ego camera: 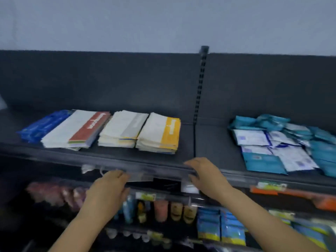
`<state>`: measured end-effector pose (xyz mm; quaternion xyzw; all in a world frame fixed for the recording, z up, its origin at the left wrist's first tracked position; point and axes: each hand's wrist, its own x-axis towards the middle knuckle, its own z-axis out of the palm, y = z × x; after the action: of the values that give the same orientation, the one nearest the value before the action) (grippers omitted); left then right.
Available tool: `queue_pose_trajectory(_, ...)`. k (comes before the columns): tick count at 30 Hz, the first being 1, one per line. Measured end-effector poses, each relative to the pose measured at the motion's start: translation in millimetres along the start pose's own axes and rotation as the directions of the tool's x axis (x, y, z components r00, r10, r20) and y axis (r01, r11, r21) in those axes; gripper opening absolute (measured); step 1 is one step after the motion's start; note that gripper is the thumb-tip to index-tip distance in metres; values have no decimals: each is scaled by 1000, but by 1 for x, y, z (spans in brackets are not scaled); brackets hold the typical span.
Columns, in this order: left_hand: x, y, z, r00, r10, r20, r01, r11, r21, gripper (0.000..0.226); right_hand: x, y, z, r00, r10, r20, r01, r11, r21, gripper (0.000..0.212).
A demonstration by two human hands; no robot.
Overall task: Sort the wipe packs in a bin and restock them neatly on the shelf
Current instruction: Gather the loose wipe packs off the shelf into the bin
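On the dark top shelf (163,157) lie neat stacks of wipe packs: a blue stack (43,127) at the far left, a white-and-red stack (76,130), a white stack (121,130) and a white-and-yellow stack (160,133). Farther right, a loose heap of teal and white packs (283,144) sprawls over the shelf. My left hand (109,186) hovers just below the shelf's front rail, fingers loosely curled, holding nothing. My right hand (203,171) rests at the rail's edge, fingers apart and empty. The frame is blurred.
A slotted upright post (200,84) divides the shelf's back panel. Below are lower shelves with pink packs (54,193), small bottles and tubes (163,210), blue-and-yellow sachets (221,228) and orange packs (300,195). No bin is in view.
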<state>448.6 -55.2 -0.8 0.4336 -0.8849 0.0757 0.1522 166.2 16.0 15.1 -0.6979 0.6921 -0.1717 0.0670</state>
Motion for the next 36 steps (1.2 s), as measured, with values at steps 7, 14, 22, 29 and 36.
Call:
queue_pose_trajectory(7,106,192,30,964,245,-101,-255,960,-113,48,-76,178,-80,963,242,-117,-247,969,-24,47)
queue_pose_trajectory(14,172,290,63,931,361,-46,-364,919,-153,55,-117,278,-115,910,386,-151,-393,919,-21,48)
queue_pose_trajectory(22,266,328,86,935,351,-53,-355,923,-151,67,-80,334,-126,887,415,-202,-420,907,20,56)
queue_pose_trajectory(29,361,326,115,946,325,-4,-324,941,-100,89,30,367,-142,905,344,-250,-369,927,-62,78)
queue_pose_trajectory(36,416,330,143,904,302,303,-224,938,-266,89,92,402,-122,934,349,-73,-356,920,-166,85)
